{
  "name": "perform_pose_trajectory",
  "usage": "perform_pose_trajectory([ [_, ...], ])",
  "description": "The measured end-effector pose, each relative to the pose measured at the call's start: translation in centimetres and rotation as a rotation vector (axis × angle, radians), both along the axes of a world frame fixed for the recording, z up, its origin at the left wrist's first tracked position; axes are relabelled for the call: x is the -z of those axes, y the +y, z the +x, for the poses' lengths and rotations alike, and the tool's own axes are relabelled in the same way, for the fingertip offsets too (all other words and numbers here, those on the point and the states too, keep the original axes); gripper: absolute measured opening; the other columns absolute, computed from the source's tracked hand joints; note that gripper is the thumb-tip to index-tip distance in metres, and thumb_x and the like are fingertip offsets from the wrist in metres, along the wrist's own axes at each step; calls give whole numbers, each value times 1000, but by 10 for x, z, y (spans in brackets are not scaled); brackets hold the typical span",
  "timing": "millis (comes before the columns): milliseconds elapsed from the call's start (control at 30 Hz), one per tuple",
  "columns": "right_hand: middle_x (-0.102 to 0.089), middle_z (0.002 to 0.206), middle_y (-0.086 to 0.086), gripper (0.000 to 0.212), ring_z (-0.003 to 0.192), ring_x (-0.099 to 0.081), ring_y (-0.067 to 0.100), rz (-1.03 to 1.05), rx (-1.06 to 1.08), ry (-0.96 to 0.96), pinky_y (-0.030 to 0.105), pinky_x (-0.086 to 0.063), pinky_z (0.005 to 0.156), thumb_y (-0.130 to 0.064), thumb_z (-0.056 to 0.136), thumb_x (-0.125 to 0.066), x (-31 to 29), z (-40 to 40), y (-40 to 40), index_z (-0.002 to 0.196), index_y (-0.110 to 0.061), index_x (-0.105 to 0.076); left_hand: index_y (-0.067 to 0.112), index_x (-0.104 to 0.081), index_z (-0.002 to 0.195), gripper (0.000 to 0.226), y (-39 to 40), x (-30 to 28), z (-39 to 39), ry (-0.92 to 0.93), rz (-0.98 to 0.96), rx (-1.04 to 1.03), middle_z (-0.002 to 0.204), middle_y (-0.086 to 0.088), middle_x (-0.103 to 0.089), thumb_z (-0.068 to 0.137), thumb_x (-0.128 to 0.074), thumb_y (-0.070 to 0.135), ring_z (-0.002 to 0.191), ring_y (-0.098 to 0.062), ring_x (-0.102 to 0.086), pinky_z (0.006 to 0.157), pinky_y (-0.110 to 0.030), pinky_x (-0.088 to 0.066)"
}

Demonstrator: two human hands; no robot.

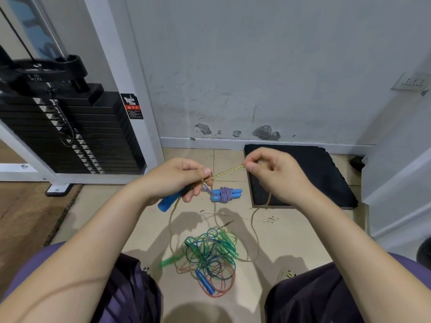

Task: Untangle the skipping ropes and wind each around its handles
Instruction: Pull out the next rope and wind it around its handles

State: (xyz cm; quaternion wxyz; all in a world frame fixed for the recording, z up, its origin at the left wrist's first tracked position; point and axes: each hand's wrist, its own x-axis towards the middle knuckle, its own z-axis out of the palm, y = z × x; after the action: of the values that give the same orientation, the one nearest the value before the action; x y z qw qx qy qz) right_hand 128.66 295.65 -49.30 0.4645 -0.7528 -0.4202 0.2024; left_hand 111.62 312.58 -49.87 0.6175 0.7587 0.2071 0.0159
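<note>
Fingers of the left hand curl round a blue handle; right hand pinches the yellow-green rope taut between them, above the tangled ropes on the floor.

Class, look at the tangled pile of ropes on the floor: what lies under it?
Beige floor tiles show around and through the tangled pile. A blue handle and green handles lie in it. Anything beneath the dense middle is covered.

Even overhead light; my soft shadows fall on the floor. Edges bow strongly, and the green handle appears blurred.
</note>
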Motion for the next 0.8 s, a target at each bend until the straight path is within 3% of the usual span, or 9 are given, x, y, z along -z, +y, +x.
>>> perform_pose_trajectory([
  [100, -62, 70, 3, 14, 57, -57, 14, 32, -89, 195, 29, -48, 62, 4, 88, -57, -3, -5, -1, 93, -9, -59, 2, -65, 105, 13, -4, 0, -1, -23, -34, 90, 61, -2, -52, 97, -57, 9, 52, -16, -47, 59, -30, -45],
  [167, -65, 75, 3, 24, 61, -57, 15, 6, -210, 256, 27, -48, 61, 4, 84, -65, 0, -14, 0, 99, -13, -57, 4, -63, 111, 16, -10, 1, 1, -40, -42, 142, 62, -2, -53, 96, -58, 5, 54, -17, -47, 60, -29, -46],
  [300, -45, 50, -7, 31, 48, -36, 9, -99, -269, 134, 19, -34, 49, -15, 80, -79, 7, -26, 5, 102, -18, -57, 2, -60, 114, 18, -13, -1, 2, -43, -52, 202, 72, -6, -60, 97, -57, 7, 55, -18, -48, 62, -30, -44],
  [400, -32, 41, -9, 10, 41, -26, 7, -57, -139, 78, 21, -27, 45, -15, 85, -74, 7, -18, 6, 90, -14, -66, 3, -60, 109, 13, -5, -2, -2, -36, -35, 171, 73, -8, -61, 97, -56, 6, 53, -18, -49, 59, -27, -45],
  [467, -33, 44, -8, 5, 45, -27, 11, 14, -13, 46, 23, -27, 49, -14, 88, -70, 9, -10, 4, 84, -15, -69, 1, -59, 107, 11, 1, -2, -3, -28, -5, 130, 72, -9, -60, 98, -54, 5, 52, -17, -49, 57, -27, -45],
  [533, -45, 53, -1, 7, 50, -39, 15, 46, 71, 70, 27, -36, 54, -12, 91, -64, 9, -5, 3, 85, -15, -66, -2, -59, 105, 12, 2, 0, -4, -30, 5, 96, 71, -9, -59, 98, -55, 6, 50, -17, -49, 57, -30, -44],
  [633, -66, 74, 6, 14, 59, -61, 15, 68, -52, 276, 28, -50, 61, 3, 88, -61, 6, -13, 4, 96, -9, -61, -2, -59, 102, 10, -5, 4, 0, -51, -24, 90, 69, -10, -59, 98, -56, 7, 47, -19, -48, 54, -30, -43],
  [700, -66, 74, 3, 24, 61, -59, 15, 31, -183, 285, 26, -48, 61, 1, 84, -69, 8, -21, 5, 102, -12, -59, -3, -61, 103, 12, -12, 6, 3, -72, -46, 101, 68, -9, -59, 97, -57, 7, 46, -18, -48, 53, -28, -43],
  [800, -49, 54, -8, 24, 49, -42, 6, -29, -218, 120, 18, -36, 52, -12, 78, -80, 10, -25, 7, 97, -14, -65, -4, -63, 106, 16, -13, 4, 5, -54, -79, 132, 70, -8, -61, 96, -57, 7, 47, -17, -50, 52, -28, -44],
])
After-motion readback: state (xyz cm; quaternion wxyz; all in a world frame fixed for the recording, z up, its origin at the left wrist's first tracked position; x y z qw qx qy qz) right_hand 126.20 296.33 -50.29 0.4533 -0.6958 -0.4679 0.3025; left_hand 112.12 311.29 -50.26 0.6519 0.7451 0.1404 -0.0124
